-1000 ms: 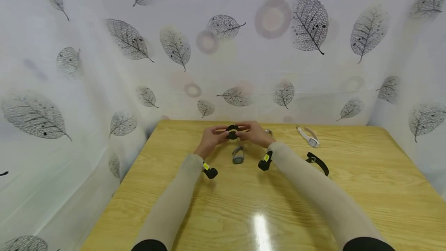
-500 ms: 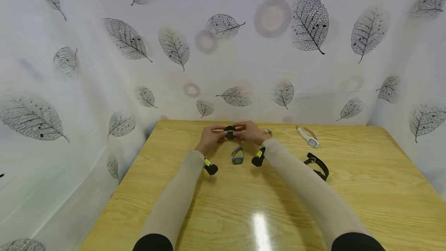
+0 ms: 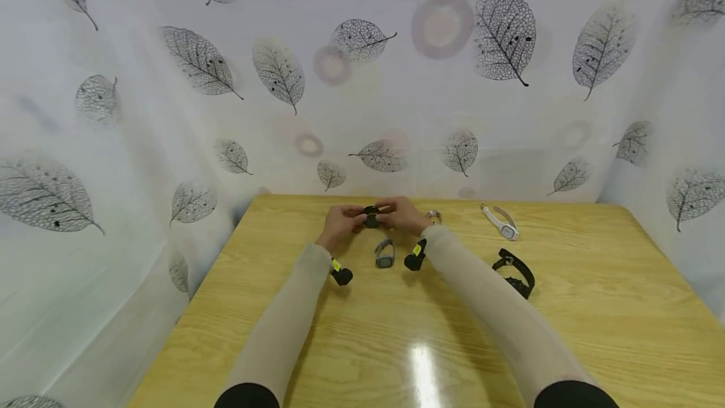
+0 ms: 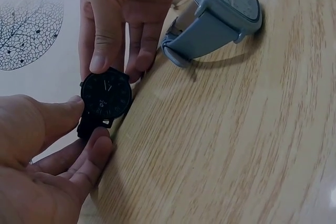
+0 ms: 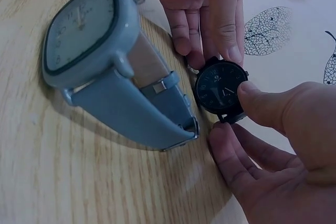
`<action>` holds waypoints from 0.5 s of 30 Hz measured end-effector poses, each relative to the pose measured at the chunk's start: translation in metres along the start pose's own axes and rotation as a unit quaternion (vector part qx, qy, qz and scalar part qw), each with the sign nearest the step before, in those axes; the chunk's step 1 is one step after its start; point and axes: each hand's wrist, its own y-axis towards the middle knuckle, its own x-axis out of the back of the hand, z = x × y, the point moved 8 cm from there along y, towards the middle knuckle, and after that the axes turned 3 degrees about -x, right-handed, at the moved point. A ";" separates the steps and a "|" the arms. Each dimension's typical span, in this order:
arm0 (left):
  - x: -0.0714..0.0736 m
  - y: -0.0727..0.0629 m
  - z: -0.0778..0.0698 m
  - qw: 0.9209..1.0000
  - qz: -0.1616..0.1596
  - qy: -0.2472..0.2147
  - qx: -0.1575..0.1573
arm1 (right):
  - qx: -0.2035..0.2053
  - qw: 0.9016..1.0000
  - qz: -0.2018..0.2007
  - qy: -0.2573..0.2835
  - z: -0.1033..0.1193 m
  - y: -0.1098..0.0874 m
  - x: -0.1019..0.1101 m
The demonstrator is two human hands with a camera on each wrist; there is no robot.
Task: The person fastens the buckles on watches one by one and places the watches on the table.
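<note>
Both hands hold a black wristwatch (image 3: 371, 216) at the back of the wooden table, its round dark dial (image 4: 106, 94) turned toward me. My left hand (image 3: 340, 224) pinches one side of it with the thumb at the dial's edge and fingers behind. From the other side my right hand (image 3: 402, 215) grips it likewise, thumb (image 5: 252, 98) right at the case. The black strap is mostly hidden by the case and fingers. Just in front of the hands stands a blue-grey square watch (image 5: 86, 30) on its looped strap, touched by neither hand.
Behind my right wrist lies a silvery watch (image 3: 434, 215), partly covered. A white watch (image 3: 504, 226) lies at the back right, and a second black watch (image 3: 520, 272) lies beside my right forearm. A leaf-patterned curtain (image 3: 419, 93) hangs behind the table (image 3: 595, 294).
The black watch has shifted slightly left and a little nearer, held in both hands. My right wrist has moved left, showing more of the silvery watch and the black watch by the forearm.
</note>
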 end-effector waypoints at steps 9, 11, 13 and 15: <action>-0.001 0.001 -0.001 1.000 -0.004 0.006 -0.009 | -0.005 1.000 -0.005 -0.005 -0.004 0.003 0.002; -0.001 0.003 0.002 1.000 -0.005 0.010 -0.007 | -0.002 1.000 -0.005 -0.014 -0.003 0.002 0.001; 0.000 0.004 0.005 1.000 -0.005 0.012 -0.005 | 0.000 1.000 -0.006 -0.023 -0.001 0.000 0.000; 0.000 0.006 0.007 1.000 -0.003 0.014 -0.003 | 0.001 1.000 -0.004 -0.029 0.001 -0.002 0.000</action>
